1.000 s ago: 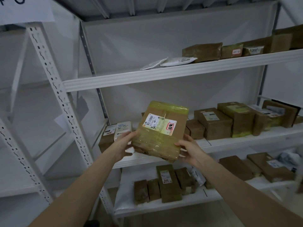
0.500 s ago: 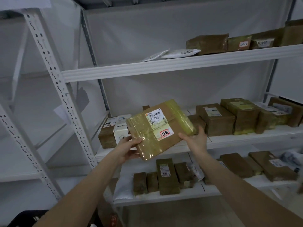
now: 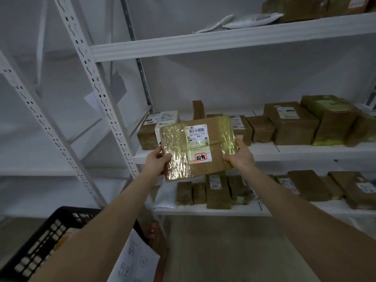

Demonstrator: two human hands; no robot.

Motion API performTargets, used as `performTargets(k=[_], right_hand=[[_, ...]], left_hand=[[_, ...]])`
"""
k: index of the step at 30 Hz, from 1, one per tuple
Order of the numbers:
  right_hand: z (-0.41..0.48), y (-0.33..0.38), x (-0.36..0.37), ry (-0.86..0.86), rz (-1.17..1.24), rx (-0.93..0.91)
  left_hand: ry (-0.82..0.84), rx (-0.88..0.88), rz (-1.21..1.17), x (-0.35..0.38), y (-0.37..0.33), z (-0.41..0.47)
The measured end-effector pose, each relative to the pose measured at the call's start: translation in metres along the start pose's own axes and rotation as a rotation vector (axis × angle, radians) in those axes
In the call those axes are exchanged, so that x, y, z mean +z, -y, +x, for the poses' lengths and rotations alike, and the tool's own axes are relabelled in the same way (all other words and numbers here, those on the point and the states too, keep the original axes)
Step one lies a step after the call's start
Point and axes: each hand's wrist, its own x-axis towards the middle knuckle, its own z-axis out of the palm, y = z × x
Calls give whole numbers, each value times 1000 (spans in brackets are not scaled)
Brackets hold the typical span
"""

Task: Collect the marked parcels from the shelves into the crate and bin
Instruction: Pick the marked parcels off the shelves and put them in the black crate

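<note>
White shelves fill the wall. Left hand and right hand clamp the marked parcel mid-air, far above the crate at near left — slick wrap could slip.

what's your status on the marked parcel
Both hands gripping taped parcel, red-marked label up. Black crate below left. Path clear.

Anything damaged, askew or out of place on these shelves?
Nothing damaged. One small brown box stands on end at the back of the middle shelf, while its neighbours lie flat. The held parcel looks intact.
</note>
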Motion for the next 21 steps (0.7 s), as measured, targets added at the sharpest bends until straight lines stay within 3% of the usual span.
performTargets(k=[12,21], right_hand=[[-15,-12,37,135,48,28],[-43,-11,114,276,64,53]], left_hand=[[-182,7,76,-30,22,-29],[-365,-125,-49,-93,66,-73]])
